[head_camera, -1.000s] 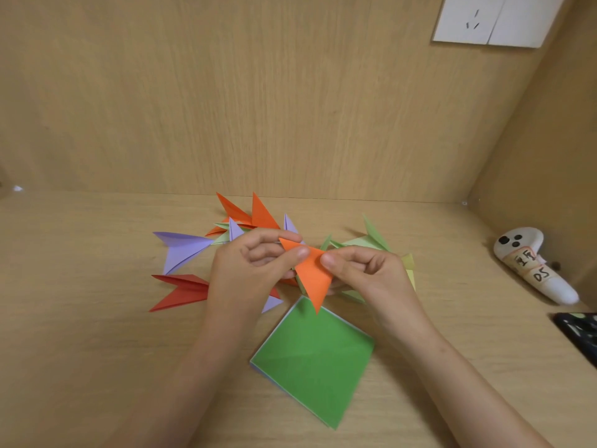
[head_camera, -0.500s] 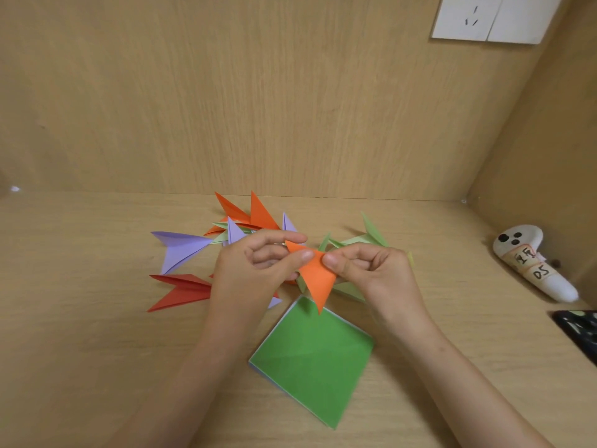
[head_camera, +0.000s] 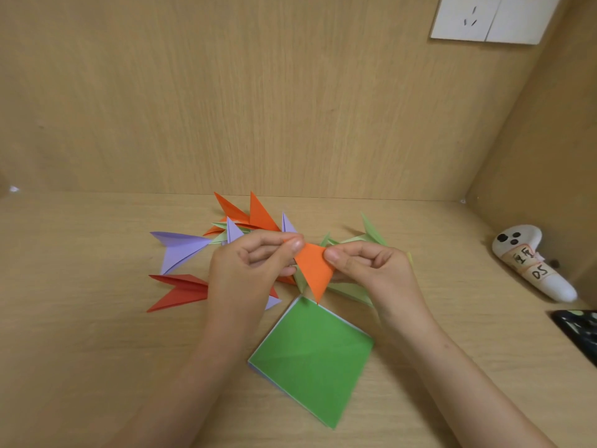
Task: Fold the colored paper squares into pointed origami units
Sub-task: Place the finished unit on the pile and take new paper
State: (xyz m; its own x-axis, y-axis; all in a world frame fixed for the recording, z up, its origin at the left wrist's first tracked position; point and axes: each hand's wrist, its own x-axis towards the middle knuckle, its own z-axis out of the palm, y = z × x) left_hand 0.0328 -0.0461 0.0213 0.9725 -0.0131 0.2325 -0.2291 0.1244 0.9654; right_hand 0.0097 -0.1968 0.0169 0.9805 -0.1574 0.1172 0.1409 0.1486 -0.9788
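- A finished purple unit lies at the far left of the desk, its tip pointing right toward the hands. A red unit sits just in front of it, turned the same way. Both look parked out of the working space.
- Behind the hands, several orange units are heaped with their points sticking up and away, probably dropped there as each was done.
- The left hand is raised off the desk. Its thumb and forefinger pinch the upper left corner of the orange paper, and its other fingers are curled in.
- The orange paper is held in the air between both hands, already folded to a narrow triangle. Its long axis runs from the far edge toward the person, and its tip points down at the near side, just above the green square's far corner.
- The right hand pinches the upper right corner in the same way. I judge the two grips steady the top edge for the next crease.
- Pale green units lie behind and under the right hand.
- The green square lies flat as a diamond, close by and ready to be folded next. Thin edges beneath it suggest more sheets.
- A white handheld device and a dark object lie well apart at the right.
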